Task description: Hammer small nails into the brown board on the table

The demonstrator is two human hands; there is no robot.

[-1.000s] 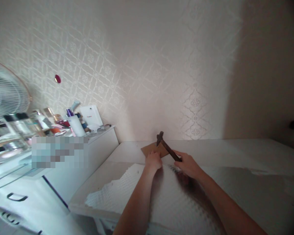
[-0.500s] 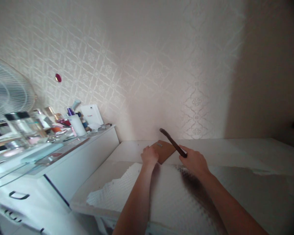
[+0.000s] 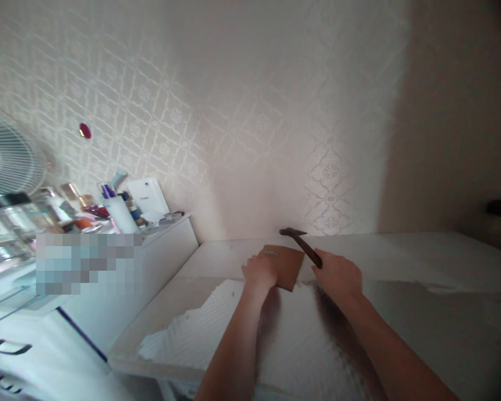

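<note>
My left hand (image 3: 261,271) is closed on the left side of a flat brown notebook-like piece (image 3: 290,264), which has a short row of small markings near its top. It is tilted just above the white tabletop. In my right hand (image 3: 340,274) is a thin dark brown hammer (image 3: 304,248), its handle gripped near the lower end. The head is raised, pointing up and left, beyond the right edge of the brown piece. My fingers hide the end of the handle.
A torn white textured sheet (image 3: 192,328) lies on the white table (image 3: 417,256) under my forearms. At left, a white cabinet (image 3: 158,250) carries bottles, jars and a white box (image 3: 147,196). A fan (image 3: 8,150) stands behind them. Patterned wallpaper (image 3: 250,133) closes off the back.
The brown piece has turned and shifted slightly right and down with my left hand. The hammer has rotated so its crosswise head shows. The whole view has shifted a little.
</note>
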